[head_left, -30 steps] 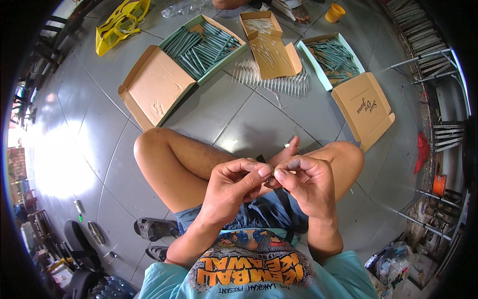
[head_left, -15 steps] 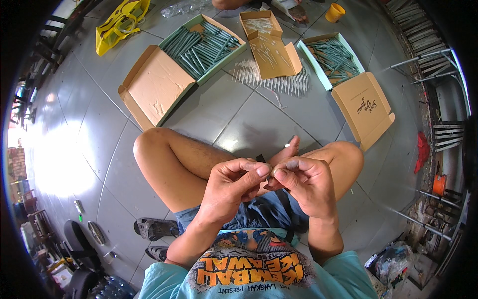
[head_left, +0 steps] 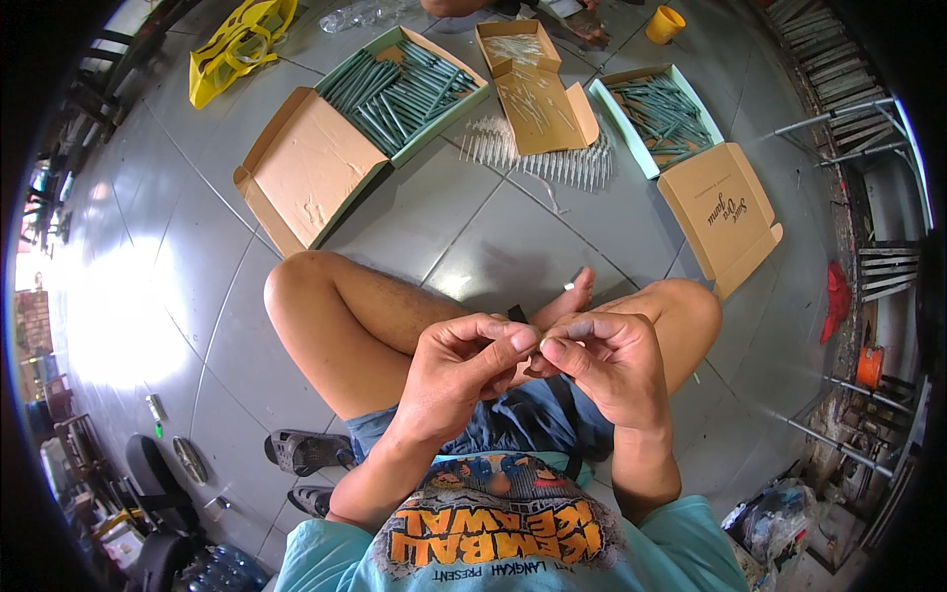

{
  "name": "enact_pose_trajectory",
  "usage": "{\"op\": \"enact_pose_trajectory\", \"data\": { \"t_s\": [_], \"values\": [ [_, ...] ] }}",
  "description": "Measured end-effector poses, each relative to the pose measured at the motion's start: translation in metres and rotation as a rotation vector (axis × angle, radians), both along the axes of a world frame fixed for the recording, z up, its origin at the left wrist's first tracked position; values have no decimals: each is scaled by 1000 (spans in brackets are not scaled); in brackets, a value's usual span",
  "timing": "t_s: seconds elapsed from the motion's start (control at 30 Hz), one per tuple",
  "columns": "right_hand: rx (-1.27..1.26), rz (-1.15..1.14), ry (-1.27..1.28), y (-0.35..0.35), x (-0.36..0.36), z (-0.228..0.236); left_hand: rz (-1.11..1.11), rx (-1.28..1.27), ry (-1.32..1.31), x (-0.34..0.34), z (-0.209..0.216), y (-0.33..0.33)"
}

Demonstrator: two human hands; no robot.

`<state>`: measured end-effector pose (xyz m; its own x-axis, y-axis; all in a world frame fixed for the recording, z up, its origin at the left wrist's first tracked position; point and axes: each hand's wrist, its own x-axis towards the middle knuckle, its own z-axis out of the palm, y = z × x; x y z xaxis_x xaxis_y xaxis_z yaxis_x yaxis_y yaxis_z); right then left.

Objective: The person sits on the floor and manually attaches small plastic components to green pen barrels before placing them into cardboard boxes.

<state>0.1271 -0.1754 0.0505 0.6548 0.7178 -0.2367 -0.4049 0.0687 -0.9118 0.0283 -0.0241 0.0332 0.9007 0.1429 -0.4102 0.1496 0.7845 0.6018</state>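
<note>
My left hand (head_left: pixel 456 370) and my right hand (head_left: pixel 610 367) meet over my lap, thumbs and fingertips pinched close together. Between the fingertips is something small and dark, mostly hidden by the fingers. A short black piece (head_left: pixel 517 314) pokes out just beyond the left fingers; whether it belongs to the pinched thing I cannot tell. On the floor ahead, an open box (head_left: pixel 402 158) holds many dark green pen-like sticks. A smaller open box (head_left: pixel 646 170) at the right has more such sticks. Between them, a brown carton (head_left: pixel 572 140) contains thin clear pieces.
Several thin pointed clear pieces (head_left: pixel 582 170) lie in a row beside the carton. A yellow bag (head_left: pixel 222 71) is at the far left, an orange-yellow cup (head_left: pixel 665 24) at the far right. Another person's hand (head_left: pixel 589 28) shows at the top. Sandals (head_left: pixel 301 452) lie by my left side.
Both hands stay in nearly the same place, still pinched together; the right fingertips have shifted very slightly. The boxes and their contents have not moved.
</note>
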Motion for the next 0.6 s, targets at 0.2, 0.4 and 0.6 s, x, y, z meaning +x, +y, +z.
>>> {"op": "enact_pose_trajectory", "data": {
  "t_s": [0.2, 0.4, 0.6],
  "values": [
    [27, 5, 10, 0, 1, -1, -10, 25, 16, 1, 1, 0],
    [39, 1, 2, 0, 0, -2, -3, 26, 15, 1, 3, 0],
    [38, -12, -8, 0, -1, -3, -4, 25, 1, 0, 0, 0]
  ]
}}
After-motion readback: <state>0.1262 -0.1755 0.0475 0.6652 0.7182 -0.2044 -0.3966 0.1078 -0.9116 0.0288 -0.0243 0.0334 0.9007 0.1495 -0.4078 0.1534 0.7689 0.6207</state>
